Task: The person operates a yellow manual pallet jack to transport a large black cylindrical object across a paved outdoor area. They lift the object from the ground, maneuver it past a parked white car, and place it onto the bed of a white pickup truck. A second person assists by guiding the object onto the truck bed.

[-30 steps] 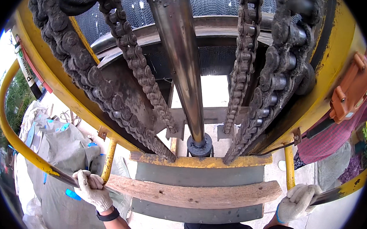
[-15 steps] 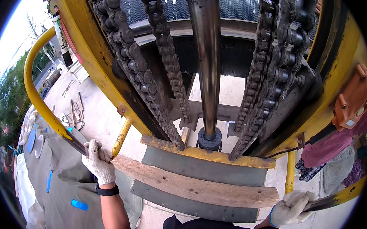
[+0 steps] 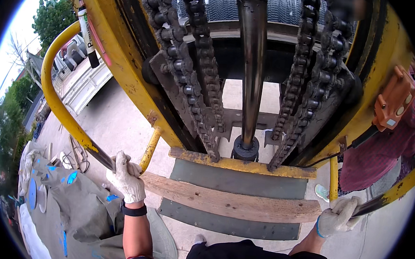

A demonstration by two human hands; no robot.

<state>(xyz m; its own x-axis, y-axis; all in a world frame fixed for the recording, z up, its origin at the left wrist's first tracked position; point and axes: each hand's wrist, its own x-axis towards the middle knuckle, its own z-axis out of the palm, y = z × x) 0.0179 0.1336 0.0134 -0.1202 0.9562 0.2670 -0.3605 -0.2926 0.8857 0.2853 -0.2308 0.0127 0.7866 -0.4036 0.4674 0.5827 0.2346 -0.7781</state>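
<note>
My left hand (image 3: 127,178), in a white knit glove, is wrapped round the dark, worn lower part of the left yellow handlebar (image 3: 48,74). On the other side my gloved right hand (image 3: 339,217) grips the matching right handlebar (image 3: 397,192). Both bars belong to a yellow lifting machine whose mast (image 3: 126,63) rises in front of me. Between its rails stand a steel piston rod (image 3: 252,61) and greasy chains (image 3: 187,83). A rough wooden plank (image 3: 231,204) spans between my hands, over a grey-green panel (image 3: 238,178).
An orange push-button control box (image 3: 392,103) hangs on the right rail, a marker pen (image 3: 89,34) on the left. Beside the right rail stands a person in maroon clothing (image 3: 381,161). At left lie a grey tarp (image 3: 85,217) and, farther off, a white truck bed (image 3: 90,89).
Both hands keep their hold on the bars. The background has shifted behind the machine: the truck bed now shows at left, and more of the person and a shoe at right.
</note>
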